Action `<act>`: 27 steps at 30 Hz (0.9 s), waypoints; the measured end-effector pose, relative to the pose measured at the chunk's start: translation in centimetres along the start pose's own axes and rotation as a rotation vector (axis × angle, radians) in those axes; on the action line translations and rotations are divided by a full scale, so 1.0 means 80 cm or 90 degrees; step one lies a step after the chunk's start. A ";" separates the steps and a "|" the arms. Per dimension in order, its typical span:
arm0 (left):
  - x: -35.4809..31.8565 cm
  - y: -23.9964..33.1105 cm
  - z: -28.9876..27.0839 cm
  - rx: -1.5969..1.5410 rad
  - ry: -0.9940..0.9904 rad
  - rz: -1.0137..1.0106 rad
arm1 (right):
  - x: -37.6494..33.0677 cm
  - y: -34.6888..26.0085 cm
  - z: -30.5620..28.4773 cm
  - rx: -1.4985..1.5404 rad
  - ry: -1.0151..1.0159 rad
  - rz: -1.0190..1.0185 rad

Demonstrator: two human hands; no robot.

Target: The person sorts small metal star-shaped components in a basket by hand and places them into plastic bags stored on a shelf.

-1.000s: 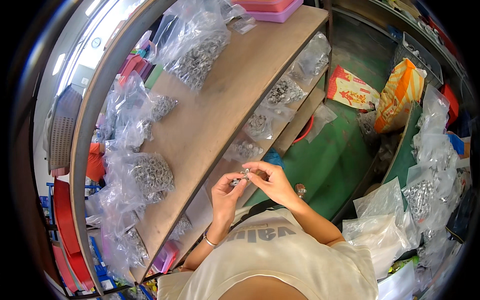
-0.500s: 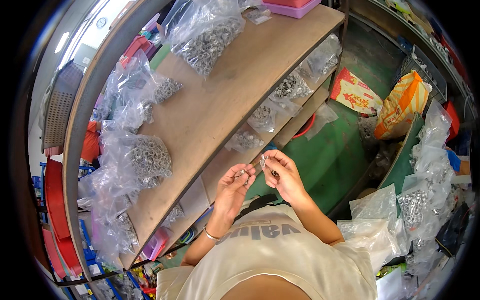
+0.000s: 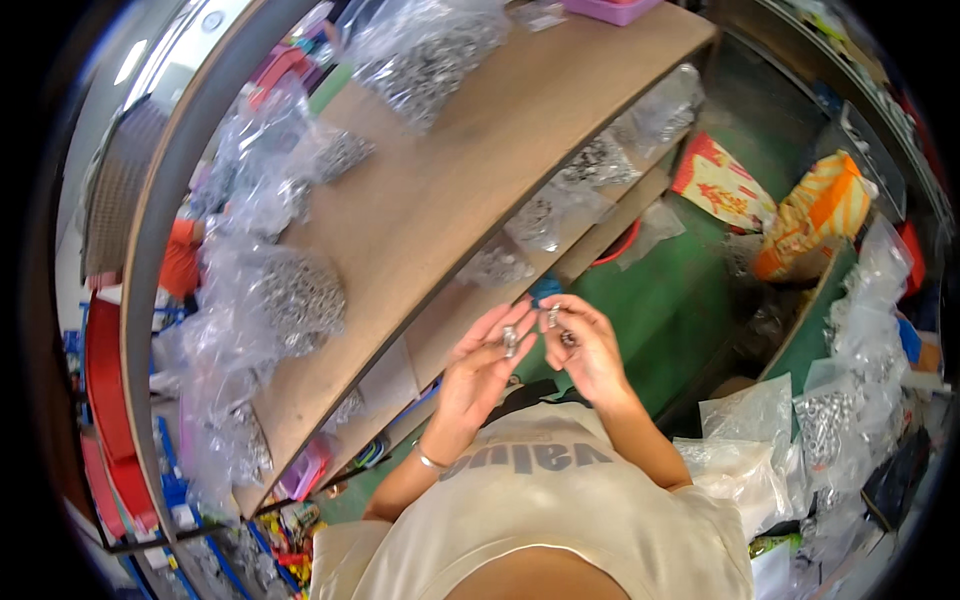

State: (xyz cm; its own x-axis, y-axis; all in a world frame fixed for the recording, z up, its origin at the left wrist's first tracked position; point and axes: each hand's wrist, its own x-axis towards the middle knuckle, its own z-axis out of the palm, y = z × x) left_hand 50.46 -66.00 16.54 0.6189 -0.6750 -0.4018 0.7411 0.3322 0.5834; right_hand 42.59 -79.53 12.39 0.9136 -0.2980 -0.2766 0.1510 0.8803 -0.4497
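In front of my chest, above the green floor, both of my hands are raised close together. My left hand (image 3: 478, 372) holds a small silvery metal part (image 3: 510, 341) between thumb and fingers, the other fingers rather stretched. At the fingertips of my right hand (image 3: 592, 352) a small shiny metal piece (image 3: 554, 316) is pinched. A second, darker round metal piece (image 3: 569, 339) sits against that hand's curled fingers. Blur hides the exact kind of these parts. The two hands nearly meet at the fingertips.
A wooden shelf (image 3: 430, 215) carries clear bags of metal rings (image 3: 295, 300). More bags (image 3: 540, 220) lie on the lower level. At right are an orange-white sack (image 3: 815, 215), a red-yellow sack (image 3: 722, 185) and bagged metal parts (image 3: 828, 420). Red bins (image 3: 110, 390) stand far left.
Both hands have shifted a little to the right in view, and the left fingers have straightened. The metal parts remain in the hands. The whole view has turned slightly.
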 end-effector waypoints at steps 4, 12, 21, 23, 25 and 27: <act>0.007 -0.001 0.009 -0.048 -0.069 0.001 | -0.002 -0.012 0.000 -0.016 -0.003 -0.035; 0.003 0.015 0.000 -0.132 -0.129 0.047 | 0.009 -0.014 0.032 -0.156 -0.017 0.001; -0.019 0.000 -0.050 -0.187 -0.004 0.109 | 0.012 0.030 0.047 -0.324 -0.085 0.034; -0.025 -0.008 -0.078 -0.196 -0.006 0.105 | 0.017 0.038 0.053 -0.261 -0.094 0.073; -0.036 -0.007 -0.093 -0.199 -0.014 0.094 | 0.024 0.053 0.066 -0.187 -0.067 0.118; -0.040 0.007 -0.100 -0.198 0.073 0.106 | 0.039 0.063 0.066 -0.053 -0.104 0.174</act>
State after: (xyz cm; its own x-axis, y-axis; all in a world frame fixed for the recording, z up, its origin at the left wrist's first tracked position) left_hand 50.96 -58.39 12.53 0.7501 -0.5224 -0.4056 0.6602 0.6275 0.4129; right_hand 48.17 -74.06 13.72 0.9657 0.0145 -0.2592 -0.1334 0.8843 -0.4475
